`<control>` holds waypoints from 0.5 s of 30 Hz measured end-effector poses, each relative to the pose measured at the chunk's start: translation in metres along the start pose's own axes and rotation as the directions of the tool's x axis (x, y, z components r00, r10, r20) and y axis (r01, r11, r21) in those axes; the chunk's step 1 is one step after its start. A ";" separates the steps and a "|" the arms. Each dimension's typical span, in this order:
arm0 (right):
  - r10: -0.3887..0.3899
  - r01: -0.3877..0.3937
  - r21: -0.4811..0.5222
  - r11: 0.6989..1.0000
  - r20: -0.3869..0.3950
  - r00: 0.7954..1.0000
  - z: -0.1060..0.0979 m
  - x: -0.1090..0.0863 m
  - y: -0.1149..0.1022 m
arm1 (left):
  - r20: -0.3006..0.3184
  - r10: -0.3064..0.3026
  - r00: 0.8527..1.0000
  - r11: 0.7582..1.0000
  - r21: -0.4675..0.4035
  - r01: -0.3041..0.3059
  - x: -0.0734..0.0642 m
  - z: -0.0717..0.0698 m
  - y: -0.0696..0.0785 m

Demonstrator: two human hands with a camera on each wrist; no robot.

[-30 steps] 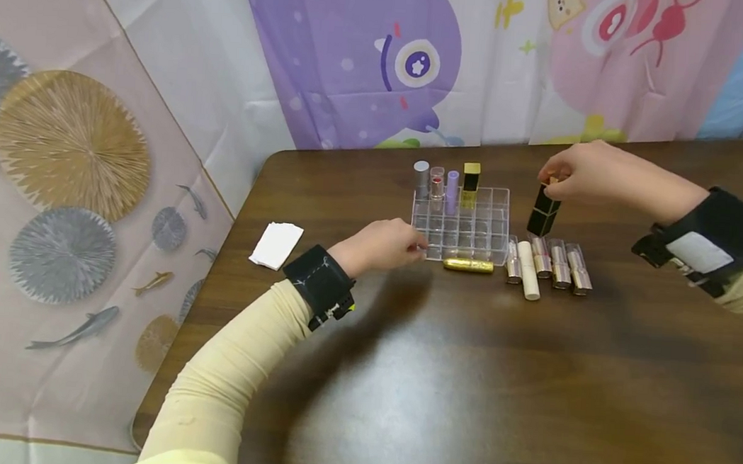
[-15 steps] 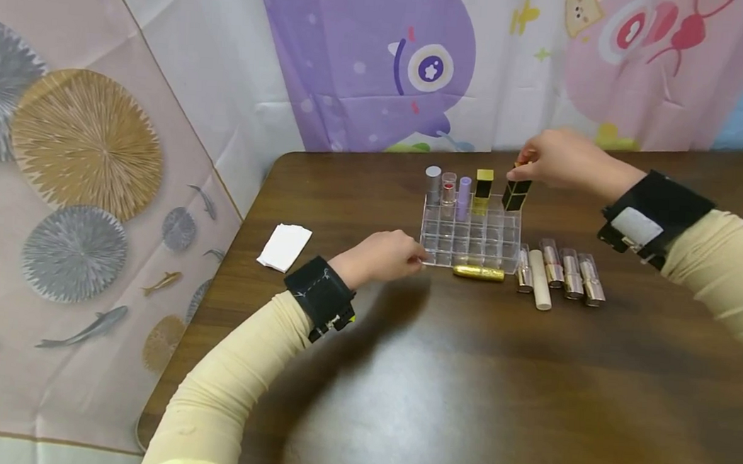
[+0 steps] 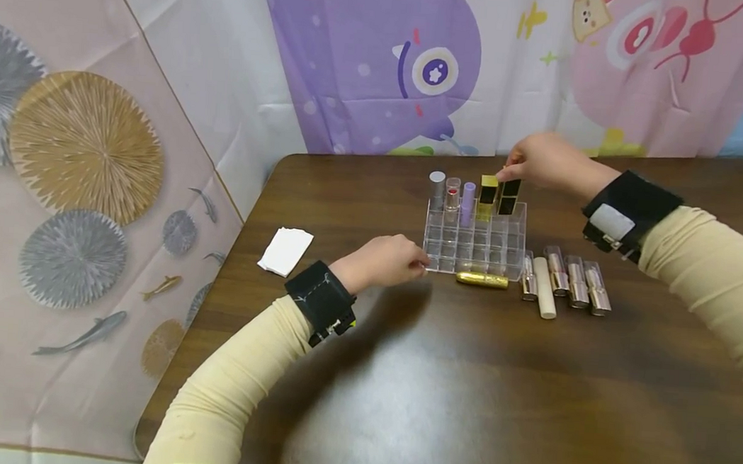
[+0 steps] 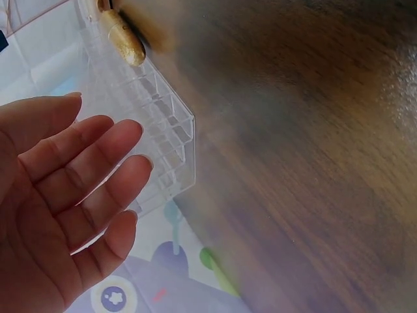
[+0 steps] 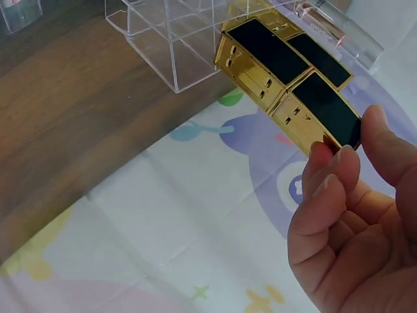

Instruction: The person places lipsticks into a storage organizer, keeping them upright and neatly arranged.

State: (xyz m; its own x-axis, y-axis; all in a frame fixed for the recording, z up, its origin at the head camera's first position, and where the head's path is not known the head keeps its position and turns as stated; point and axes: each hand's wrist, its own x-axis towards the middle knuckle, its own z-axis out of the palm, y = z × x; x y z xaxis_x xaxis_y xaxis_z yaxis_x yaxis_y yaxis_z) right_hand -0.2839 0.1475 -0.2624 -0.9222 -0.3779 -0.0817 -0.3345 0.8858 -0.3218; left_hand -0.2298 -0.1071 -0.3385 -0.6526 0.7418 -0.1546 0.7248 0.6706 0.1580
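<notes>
My right hand [image 3: 545, 161] pinches a black-and-gold lipstick [image 3: 508, 199] between thumb and fingers, holding it upright over the back right of a clear acrylic organizer [image 3: 474, 251]. In the right wrist view, the held lipstick [image 5: 322, 107] overlaps a similar one behind it. That other black-and-gold lipstick [image 3: 487, 189] stands in the back row, along with a lavender tube [image 3: 467, 204], a clear-capped red lipstick [image 3: 453, 194] and a silver-topped tube [image 3: 436, 190]. My left hand [image 3: 385, 263] is at the organizer's front left corner, its fingers [image 4: 124, 186] loosely bent and holding nothing.
A gold tube [image 3: 482, 280] lies along the organizer's front edge. To its right lie an ivory tube [image 3: 544, 289] and several clear-capped lipsticks [image 3: 578, 281]. White sheets [image 3: 285, 251] rest at the left of the wooden table [image 3: 464, 394]. A printed curtain [image 3: 369, 68] hangs behind.
My right hand has carried the black-and-gold lipstick leftward from above the loose lipsticks to the organizer's back row, beside its look-alike. The left hand has stayed at the front left corner.
</notes>
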 end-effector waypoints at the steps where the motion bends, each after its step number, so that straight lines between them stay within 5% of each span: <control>1: 0.002 -0.002 -0.001 1.000 0.002 1.000 0.000 0.000 -0.001 | 0.001 0.000 1.000 1.000 -0.002 0.000 0.000 0.000 0.000; 15: 0.025 -0.024 -0.012 1.000 0.039 0.999 -0.001 0.005 -0.004 | -0.004 0.018 1.000 1.000 0.013 -0.018 0.003 0.002 -0.001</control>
State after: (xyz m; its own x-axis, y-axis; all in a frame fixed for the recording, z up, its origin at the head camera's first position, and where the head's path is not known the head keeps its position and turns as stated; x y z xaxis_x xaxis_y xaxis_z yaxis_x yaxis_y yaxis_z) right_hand -0.2875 0.1424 -0.2610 -0.9220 -0.3661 -0.1262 -0.3143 0.8977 -0.3087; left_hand -0.2318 -0.1056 -0.3415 -0.6404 0.7536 -0.1483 0.7391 0.6572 0.1480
